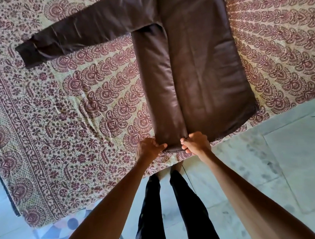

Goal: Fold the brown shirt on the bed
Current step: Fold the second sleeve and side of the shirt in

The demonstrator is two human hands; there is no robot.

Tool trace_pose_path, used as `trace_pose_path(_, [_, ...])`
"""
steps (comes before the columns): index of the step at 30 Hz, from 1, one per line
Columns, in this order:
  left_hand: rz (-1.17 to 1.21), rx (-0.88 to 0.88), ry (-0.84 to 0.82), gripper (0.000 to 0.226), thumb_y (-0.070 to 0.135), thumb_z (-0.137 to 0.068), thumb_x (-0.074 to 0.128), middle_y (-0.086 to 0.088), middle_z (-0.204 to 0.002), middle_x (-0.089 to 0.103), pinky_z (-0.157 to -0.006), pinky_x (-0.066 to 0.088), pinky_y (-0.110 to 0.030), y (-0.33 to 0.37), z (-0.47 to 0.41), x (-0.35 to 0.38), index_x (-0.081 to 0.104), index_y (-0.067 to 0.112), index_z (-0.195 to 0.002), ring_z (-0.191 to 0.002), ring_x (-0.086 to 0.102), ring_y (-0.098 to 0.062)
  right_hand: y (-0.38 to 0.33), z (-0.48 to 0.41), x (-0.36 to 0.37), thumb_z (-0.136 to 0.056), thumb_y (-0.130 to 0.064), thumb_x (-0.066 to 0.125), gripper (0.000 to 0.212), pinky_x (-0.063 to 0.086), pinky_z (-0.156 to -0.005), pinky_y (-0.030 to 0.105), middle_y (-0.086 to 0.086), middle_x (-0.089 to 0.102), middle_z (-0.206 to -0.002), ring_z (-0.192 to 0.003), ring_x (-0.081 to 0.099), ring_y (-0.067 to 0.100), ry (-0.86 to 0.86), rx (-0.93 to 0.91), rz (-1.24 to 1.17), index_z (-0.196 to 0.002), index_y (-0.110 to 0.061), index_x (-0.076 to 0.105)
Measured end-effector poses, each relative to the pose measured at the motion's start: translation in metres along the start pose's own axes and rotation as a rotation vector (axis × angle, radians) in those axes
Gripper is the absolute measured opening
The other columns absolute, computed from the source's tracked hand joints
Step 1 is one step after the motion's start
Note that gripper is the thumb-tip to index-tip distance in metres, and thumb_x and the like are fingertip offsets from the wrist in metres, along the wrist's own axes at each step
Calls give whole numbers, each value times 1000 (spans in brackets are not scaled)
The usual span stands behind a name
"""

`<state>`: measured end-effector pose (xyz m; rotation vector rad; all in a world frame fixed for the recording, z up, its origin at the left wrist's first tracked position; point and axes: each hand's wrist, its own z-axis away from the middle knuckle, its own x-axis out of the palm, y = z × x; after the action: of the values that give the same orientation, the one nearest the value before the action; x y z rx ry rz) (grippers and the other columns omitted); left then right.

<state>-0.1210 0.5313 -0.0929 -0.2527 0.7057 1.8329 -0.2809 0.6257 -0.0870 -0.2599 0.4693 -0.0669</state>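
The dark brown long-sleeved shirt of smooth fabric (202, 74) lies flat on the bed (67, 107), which is draped in a cream spread printed with maroon paisley. Hem at six o'clock, body running up to twelve, one sleeve stretched out to ten. One side panel is folded in over the body. The left hand (149, 148) and right hand (196, 143) are both at the hem, fingers curled, pinching that folded strip's two corners. Pale stone floor tiles (297, 155) show at four o'clock.

no readable text, label, brand, number or sign anywhere in view
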Motion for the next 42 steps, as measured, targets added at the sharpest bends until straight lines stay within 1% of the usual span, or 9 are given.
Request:
trace_pose_path(8, [140, -134, -427, 31, 3, -82, 71, -24, -94, 70, -70, 60, -39, 15, 1, -17, 55, -2, -109, -62, 68, -22, -28, 8, -20, -78, -49, 72, 29, 50, -79, 33, 9, 71, -104, -101, 67, 32, 215, -86, 312, -92, -23, 72])
trace_pose_path(11, [-124, -54, -456, 23, 24, -83, 74, -3, -61, 71, -54, 56, -25, 14, -3, -27, 62, 5, -85, -46, 65, -10, -38, 7, -23, -81, -43, 71, 29, 53, -81, 33, 7, 71, -108, -102, 68, 29, 188, -92, 441, -100, -22, 73])
trace_pose_path(13, [-347, -41, -443, 36, 43, -81, 72, 0, -59, 70, -64, 54, -24, 24, -12, -43, 62, 8, -76, -49, 66, -11, -48, 5, -28, -81, -41, 71, 32, 54, -81, 33, 6, 71, -109, -103, 68, 29, 209, -106, 505, -104, -20, 73])
trace_pose_path(17, [-490, 112, -225, 44, 52, -79, 69, -8, -86, 74, -90, 51, -37, 55, -49, -85, 70, 9, -82, -84, 70, -21, -94, -4, -41, -81, -34, 68, 22, 54, -78, 32, 6, 73, -101, -100, 68, 28, 295, -219, 430, -95, -19, 73])
trace_pose_path(21, [-219, 245, 44, 20, 32, -79, 73, -9, -97, 71, -77, 55, -37, 97, -88, -121, 64, 18, -89, -92, 67, -29, -151, -27, -51, -81, -29, 67, 21, 54, -84, 35, 9, 71, -106, -105, 65, 31, 268, -238, 299, -98, -18, 72])
trace_pose_path(29, [-197, 570, 472, 29, 4, -79, 62, -18, -107, 60, -70, 50, -40, 161, -197, -207, 61, 5, -109, -93, 58, -34, -283, -86, -40, -78, -30, 69, 13, 56, -79, 38, 6, 76, -87, -86, 72, 26, 276, -453, -16, -86, -21, 73])
trace_pose_path(34, [-301, 556, 667, 31, 11, -87, 56, -17, -119, 51, -79, 49, -46, 172, -261, -288, 52, 8, -117, -101, 52, -34, -374, -108, -8, -87, -6, 65, 17, 44, -43, 23, 13, 61, -64, -41, 54, 8, -3, -300, -512, -70, -8, 61])
trace_pose_path(39, [-549, 412, 631, 77, 40, -87, 62, -17, -148, 32, -117, 10, -52, 154, -315, -361, 25, 9, -147, -138, 30, -35, -428, -119, 24, -87, -11, 71, 25, 59, -72, 34, 32, 63, -117, -63, 60, 24, -134, -58, -903, -106, 4, 64])
trace_pose_path(42, [-588, 371, 572, 62, 47, -85, 64, -16, -129, 52, -115, 9, -54, 146, -324, -390, 45, 10, -130, -122, 49, -32, -442, -119, 36, -90, -8, 67, 18, 59, -76, 38, 27, 60, -126, -104, 68, 35, -129, 0, -979, -106, -4, 60])
